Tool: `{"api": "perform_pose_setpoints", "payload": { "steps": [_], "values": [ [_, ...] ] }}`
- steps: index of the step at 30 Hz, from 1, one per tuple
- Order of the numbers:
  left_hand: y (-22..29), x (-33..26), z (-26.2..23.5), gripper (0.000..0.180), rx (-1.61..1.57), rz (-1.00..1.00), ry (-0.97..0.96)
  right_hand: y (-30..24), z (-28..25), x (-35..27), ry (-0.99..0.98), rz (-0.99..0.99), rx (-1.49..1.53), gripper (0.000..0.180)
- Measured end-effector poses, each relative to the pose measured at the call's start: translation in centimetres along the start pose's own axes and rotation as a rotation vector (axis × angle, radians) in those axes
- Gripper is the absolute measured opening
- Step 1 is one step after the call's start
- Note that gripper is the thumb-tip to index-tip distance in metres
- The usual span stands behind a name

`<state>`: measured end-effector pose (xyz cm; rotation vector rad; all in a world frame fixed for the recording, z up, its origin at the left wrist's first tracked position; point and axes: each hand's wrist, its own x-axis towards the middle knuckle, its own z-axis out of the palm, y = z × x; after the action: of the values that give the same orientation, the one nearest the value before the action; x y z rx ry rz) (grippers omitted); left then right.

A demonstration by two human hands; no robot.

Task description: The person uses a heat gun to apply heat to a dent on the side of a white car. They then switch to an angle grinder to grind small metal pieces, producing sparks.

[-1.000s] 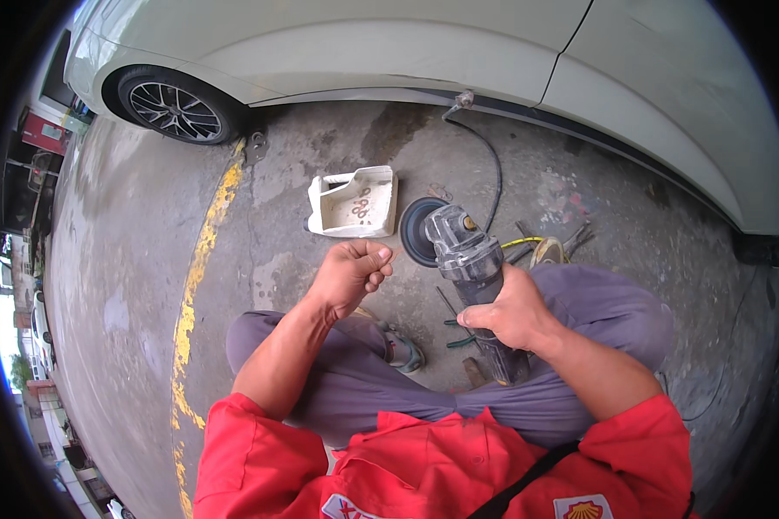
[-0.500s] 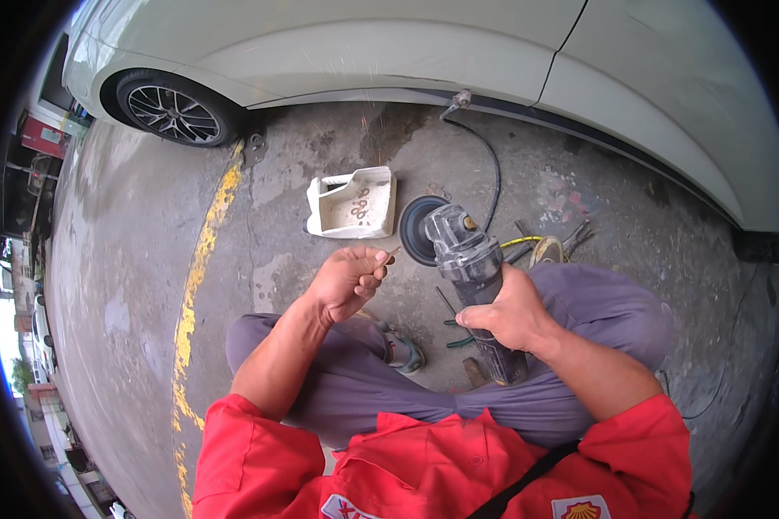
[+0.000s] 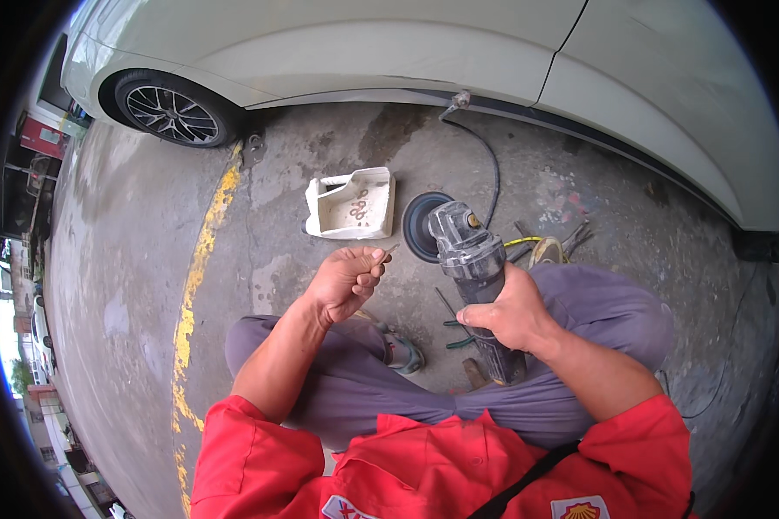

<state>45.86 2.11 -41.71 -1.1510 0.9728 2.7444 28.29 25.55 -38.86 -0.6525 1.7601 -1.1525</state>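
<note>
Now polisher (image 3: pixel 469 259) in right hand (image 3: pixel 508 311).

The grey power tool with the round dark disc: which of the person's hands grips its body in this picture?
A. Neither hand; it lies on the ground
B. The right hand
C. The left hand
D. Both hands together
B. The right hand is wrapped around the body of the grey power tool, while the left hand is apart from it, pinching a small thin object.
</note>
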Motion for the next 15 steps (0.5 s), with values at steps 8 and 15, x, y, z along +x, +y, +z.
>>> {"api": "perform_pose_setpoints", "payload": {
  "steps": [8, 15],
  "values": [
    [0.2, -0.7, 0.1, 0.01, 0.132, 0.056, -0.01, 0.5, 0.2, 0.1, 0.019, 0.001, -0.009, 0.049],
    [-1.4, -0.5, 1.1, 0.012, 0.529, 0.401, 0.094, 0.5, 0.0, 0.1, 0.062, 0.028, 0.033, 0.046]
  ]
}}
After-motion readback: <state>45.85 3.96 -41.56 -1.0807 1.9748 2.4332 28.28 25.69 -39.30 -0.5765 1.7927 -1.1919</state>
